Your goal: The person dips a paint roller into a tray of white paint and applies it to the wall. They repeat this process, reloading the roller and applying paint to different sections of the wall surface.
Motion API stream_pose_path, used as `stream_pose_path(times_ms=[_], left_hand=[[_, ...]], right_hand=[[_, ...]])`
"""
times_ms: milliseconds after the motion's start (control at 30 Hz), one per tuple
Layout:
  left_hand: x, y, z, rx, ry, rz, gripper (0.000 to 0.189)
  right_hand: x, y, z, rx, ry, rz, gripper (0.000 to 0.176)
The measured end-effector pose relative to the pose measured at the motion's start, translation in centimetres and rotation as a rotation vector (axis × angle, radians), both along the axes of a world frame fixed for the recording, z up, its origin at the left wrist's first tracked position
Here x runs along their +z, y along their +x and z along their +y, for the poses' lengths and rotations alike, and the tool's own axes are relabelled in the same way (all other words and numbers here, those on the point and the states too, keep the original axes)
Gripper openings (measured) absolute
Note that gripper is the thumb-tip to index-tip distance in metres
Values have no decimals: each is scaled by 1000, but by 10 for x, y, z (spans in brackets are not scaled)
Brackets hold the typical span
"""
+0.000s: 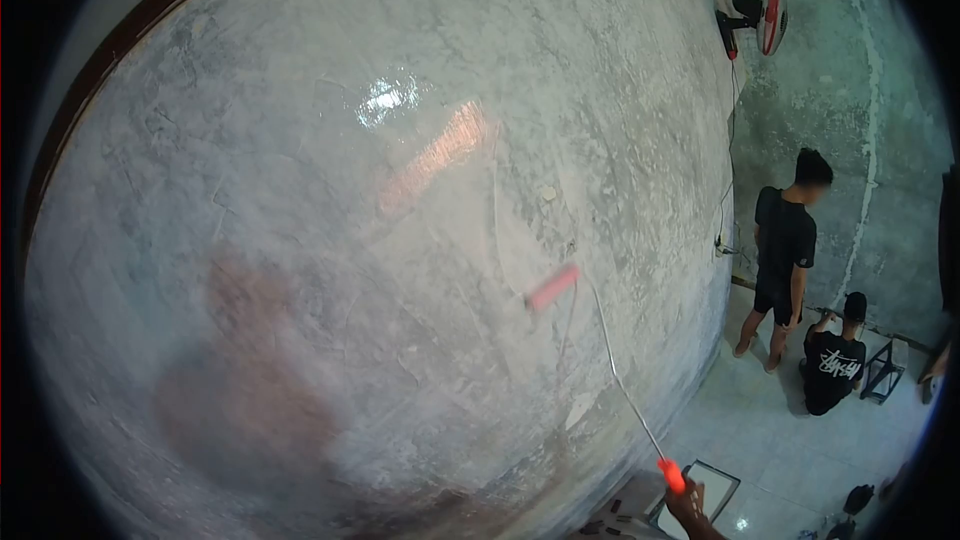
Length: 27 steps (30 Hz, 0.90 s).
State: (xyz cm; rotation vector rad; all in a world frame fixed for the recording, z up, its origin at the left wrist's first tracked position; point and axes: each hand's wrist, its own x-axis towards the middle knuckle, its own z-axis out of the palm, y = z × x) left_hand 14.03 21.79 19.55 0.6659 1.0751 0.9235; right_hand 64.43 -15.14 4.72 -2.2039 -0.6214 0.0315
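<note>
My right hand (686,502) is at the lower right of the head view, its fingers closed around the orange handle of a paint roller (552,286). A long thin metal rod runs up and left from the handle to the pink roller sleeve, which is slightly blurred against the mottled grey wall (430,270). Shiny wet-looking spots and a pinkish reflection show on the wall above the sleeve. My left hand is out of view.
A framed panel or tray (718,480) lies beyond my right hand. On the right, one person (785,245) stands and another (833,360) crouches beside a small dark-framed stool (884,372). A fan (768,16) hangs in the upper corner, its cable running down.
</note>
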Motion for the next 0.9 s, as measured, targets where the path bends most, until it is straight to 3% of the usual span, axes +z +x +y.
stream_pose_path(times_ms=[33,67,100,167,267,400,467,600,667,767,900], left_hand=[[-6,-7,4,-91,-9,22,42],[-11,-6,2,51,-71,-77,45],[-3,-4,-6,53,-77,-68,45],[13,14,-16,95,24,-49,60],[12,8,-19,110,26,-84,56],[-22,-11,14,98,9,-135,50],[-55,-54,49,-276,-174,-528,53],[-12,-9,10,-153,-141,-372,52],[2,3,-1,-2,52,-216,44],[-16,-14,13,-30,10,-220,44],[-16,-13,10,-53,33,-198,45]], right_hand=[[27,16,17,-49,-29,153,12],[25,34,28,73,-114,177,15],[15,43,31,116,-177,180,17],[29,40,24,112,-90,120,16],[27,39,10,60,-13,12,17],[30,31,-13,-30,-79,206,22],[9,21,-12,-57,-57,150,25],[36,9,16,-73,11,227,34],[60,17,39,6,39,207,35],[118,49,81,46,118,101,36],[243,109,116,36,293,-63,29]])
